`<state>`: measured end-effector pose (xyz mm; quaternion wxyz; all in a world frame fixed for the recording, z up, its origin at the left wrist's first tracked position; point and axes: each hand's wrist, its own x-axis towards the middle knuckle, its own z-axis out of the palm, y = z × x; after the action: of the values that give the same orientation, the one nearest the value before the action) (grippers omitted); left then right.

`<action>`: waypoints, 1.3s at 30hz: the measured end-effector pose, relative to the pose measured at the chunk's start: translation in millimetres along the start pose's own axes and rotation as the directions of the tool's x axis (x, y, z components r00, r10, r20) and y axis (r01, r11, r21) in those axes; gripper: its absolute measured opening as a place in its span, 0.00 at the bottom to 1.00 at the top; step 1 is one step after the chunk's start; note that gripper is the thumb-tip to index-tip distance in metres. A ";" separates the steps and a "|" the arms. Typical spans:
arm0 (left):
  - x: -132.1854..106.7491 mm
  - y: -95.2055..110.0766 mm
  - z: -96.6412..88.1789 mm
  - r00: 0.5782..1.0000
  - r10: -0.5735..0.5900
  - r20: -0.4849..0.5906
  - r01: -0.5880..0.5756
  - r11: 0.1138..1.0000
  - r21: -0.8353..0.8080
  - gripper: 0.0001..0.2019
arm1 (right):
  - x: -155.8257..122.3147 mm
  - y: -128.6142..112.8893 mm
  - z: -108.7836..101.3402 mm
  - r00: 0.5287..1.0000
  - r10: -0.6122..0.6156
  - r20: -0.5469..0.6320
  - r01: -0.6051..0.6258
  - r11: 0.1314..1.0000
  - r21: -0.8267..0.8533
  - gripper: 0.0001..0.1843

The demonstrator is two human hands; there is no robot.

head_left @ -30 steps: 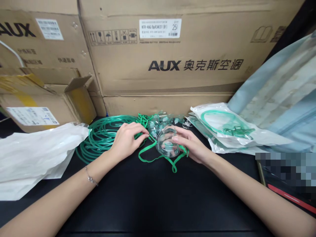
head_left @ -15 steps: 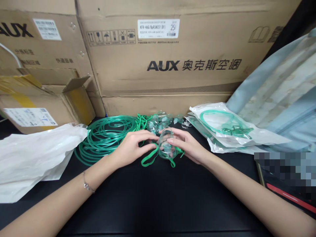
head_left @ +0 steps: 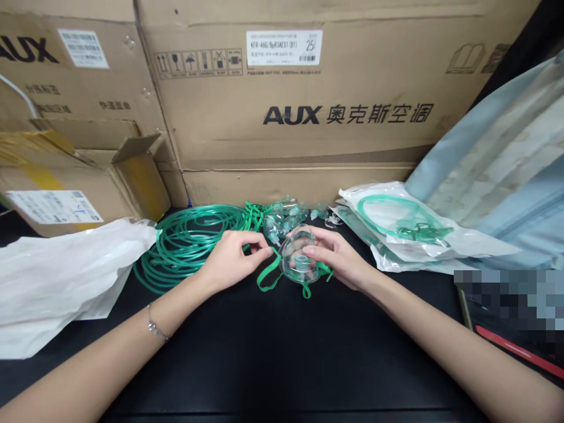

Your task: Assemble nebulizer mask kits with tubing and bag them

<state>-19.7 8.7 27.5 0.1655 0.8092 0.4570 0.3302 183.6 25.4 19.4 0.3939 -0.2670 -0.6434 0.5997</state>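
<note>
A clear oxygen mask [head_left: 293, 267] is held up over the black table, its open side turned partly towards me. My right hand [head_left: 338, 254] grips it by the right side, thumb across the front and fingers behind the clear plastic. A green elastic strap [head_left: 264, 281] hangs in a loop from the mask's left side. My left hand [head_left: 235, 257] pinches this strap near the mask's edge between thumb and forefinger. Another bit of green strap dangles below the mask. Just behind lie several more clear masks [head_left: 274, 224] with a bunch of green straps [head_left: 255, 215].
Coiled green tubing [head_left: 176, 252] lies left of my left hand. White packets [head_left: 66, 276] spread at far left before an opened carton [head_left: 127, 176]. Bagged masks with tubing [head_left: 396, 226] lie at right. A large cardboard box [head_left: 308, 141] walls off the back.
My left thumb and forefinger have closed on the green strap. The mask has turned slightly, so more of its open side faces me.
</note>
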 end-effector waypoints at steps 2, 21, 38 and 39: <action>0.4 -1.1 -0.3 0.999 0.026 0.038 -0.026 1.000 -0.005 0.09 | 0.1 -0.6 0.6 0.999 0.000 -0.033 0.000 1.000 -0.009 0.16; -1.1 4.8 0.0 0.818 -0.246 0.520 0.536 0.654 -0.534 0.10 | 7.3 0.7 -10.1 0.950 -0.028 -0.310 -0.012 0.992 -0.126 0.21; -0.8 -0.1 -16.4 0.855 -0.054 0.516 0.163 0.972 -0.167 0.15 | 9.6 1.3 -27.0 0.941 -0.086 -0.328 0.034 0.986 -0.160 0.20; -1.1 0.9 -18.4 0.867 -0.049 0.495 0.134 0.981 -0.138 0.17 | 9.4 1.0 -25.8 0.947 -0.084 -0.309 0.037 0.988 -0.153 0.20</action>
<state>-32.1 6.6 41.0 0.3586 0.8270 0.4086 0.1435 199.7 47.6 19.4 0.4891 -0.3671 -0.6222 0.4888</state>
